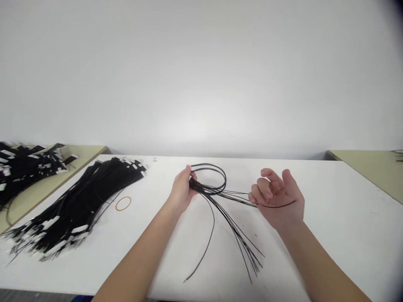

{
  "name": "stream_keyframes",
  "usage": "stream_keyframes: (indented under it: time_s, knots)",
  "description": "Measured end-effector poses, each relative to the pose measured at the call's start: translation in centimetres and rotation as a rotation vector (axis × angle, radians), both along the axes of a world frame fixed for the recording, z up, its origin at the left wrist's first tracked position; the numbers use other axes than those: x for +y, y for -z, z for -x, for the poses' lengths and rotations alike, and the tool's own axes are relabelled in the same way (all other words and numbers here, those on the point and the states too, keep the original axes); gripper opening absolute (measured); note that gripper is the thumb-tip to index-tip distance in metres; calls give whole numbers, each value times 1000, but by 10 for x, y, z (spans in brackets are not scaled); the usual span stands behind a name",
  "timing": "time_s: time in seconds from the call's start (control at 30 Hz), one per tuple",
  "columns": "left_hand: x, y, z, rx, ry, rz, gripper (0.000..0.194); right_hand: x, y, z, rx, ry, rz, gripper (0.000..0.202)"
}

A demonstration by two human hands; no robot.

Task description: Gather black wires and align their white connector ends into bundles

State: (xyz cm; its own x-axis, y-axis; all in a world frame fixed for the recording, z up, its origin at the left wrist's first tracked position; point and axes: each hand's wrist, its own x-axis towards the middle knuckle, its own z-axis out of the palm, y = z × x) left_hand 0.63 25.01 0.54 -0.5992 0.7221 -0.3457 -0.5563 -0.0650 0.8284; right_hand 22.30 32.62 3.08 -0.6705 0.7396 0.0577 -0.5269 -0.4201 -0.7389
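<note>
My left hand (183,188) is closed around one end of a bundle of thin black wires (231,220), above the white table. Two of the strands bend into a loop (224,176) to the right of its fingers. Most of the loose ends fan out down and to the right, and one wire (211,235) curves off alone towards the front. A few strands stretch across to my right hand (275,195), palm up, its lower fingers curled over them. Its thumb and index finger stand apart, and one wire end lies across the palm.
A large pile of black wires with white ends (85,197) lies on the left of the white table (340,235). Beside it is an orange rubber band (123,204). More black wires (28,167) lie on a yellowish surface (90,152) at far left. A white wall (201,75) stands behind.
</note>
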Motion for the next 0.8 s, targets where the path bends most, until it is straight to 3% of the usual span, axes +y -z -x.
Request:
stream_keyframes:
  time_s: [0.17,0.23,0.3,0.37,0.43,0.5,0.7,0.8]
  knots:
    - [0,2,0,-37,14,-28,34,7,9,11,-289,204,39,13]
    - [0,3,-1,-47,18,-44,35,8,12,14,-494,175,-94,12]
    - [-1,2,-2,-49,19,-50,35,5,14,14,-623,79,-313,25]
    - [-2,0,-3,-37,32,-41,37,-1,14,13,-628,-15,-500,29]
    - [-3,-1,-4,-3,57,-32,39,-7,12,12,-606,-27,-575,20]
    - [-4,-2,-6,40,87,-30,42,-13,10,14,-603,46,-555,14]
    - [-7,-4,-11,116,136,-6,46,-24,6,19,-366,330,-269,18]
    - [-6,-1,-15,148,136,-12,44,-26,11,21,-421,441,-439,12]
